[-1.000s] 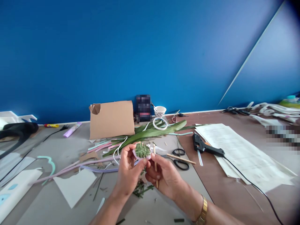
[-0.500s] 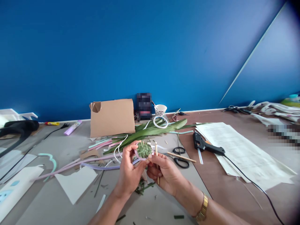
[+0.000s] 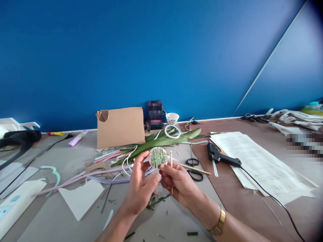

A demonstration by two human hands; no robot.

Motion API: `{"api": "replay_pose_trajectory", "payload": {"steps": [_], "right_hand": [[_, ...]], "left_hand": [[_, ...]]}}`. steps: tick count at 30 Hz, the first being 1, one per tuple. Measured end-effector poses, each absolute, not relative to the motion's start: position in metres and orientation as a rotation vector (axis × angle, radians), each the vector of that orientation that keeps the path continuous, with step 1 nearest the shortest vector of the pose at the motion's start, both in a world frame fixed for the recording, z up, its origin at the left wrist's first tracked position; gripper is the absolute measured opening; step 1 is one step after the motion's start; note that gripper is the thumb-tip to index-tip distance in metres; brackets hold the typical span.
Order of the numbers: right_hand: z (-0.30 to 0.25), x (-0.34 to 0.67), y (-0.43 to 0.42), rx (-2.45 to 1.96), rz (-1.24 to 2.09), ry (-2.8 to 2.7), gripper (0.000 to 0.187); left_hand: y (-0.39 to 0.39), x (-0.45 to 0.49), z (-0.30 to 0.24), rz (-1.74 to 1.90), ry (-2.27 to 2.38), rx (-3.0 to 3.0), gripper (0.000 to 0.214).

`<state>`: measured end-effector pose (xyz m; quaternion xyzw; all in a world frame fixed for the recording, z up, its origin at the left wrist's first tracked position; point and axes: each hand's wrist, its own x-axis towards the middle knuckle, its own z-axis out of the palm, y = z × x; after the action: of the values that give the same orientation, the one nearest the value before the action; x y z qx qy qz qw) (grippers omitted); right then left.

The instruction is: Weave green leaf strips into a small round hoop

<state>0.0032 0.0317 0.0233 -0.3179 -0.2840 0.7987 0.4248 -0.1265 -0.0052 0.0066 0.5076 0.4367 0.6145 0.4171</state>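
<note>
Blue wall (image 3: 151,50) | woven disc (image 3: 158,157) — in right hand (image 3: 179,179) — left hand (image 3: 138,188) cupped beside

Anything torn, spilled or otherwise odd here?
Yes: the cardboard has a ragged dark patch near its upper left corner, as if torn or cut. Green scraps lie loosely scattered below the disc.

L hand (image 3: 140,185) loosely cupped, thumb spread fr. fingers; R hand (image 3: 180,179) pinching, fingers curled; both short of surface's (image 3: 178,223) far edge.
</note>
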Motion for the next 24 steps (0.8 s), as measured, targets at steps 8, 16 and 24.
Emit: {"api": "replay_pose_trajectory", "payload": {"steps": [8, 16, 24], "right_hand": [[0.021, 0.001, 0.034, -0.925, 1.832, -0.852, 0.037], [0.018, 0.001, 0.033, -0.907, 1.812, -0.935, 0.032], [0.016, 0.001, 0.034, -0.953, 1.757, -0.959, 0.032]], "left_hand": [[0.005, -0.126, 0.015, 1.502, 1.121, 0.908, 0.034], [0.001, -0.123, 0.02, 1.376, 1.179, 0.898, 0.024], [0.001, -0.119, 0.021, 1.335, 1.238, 0.931, 0.028]]}}
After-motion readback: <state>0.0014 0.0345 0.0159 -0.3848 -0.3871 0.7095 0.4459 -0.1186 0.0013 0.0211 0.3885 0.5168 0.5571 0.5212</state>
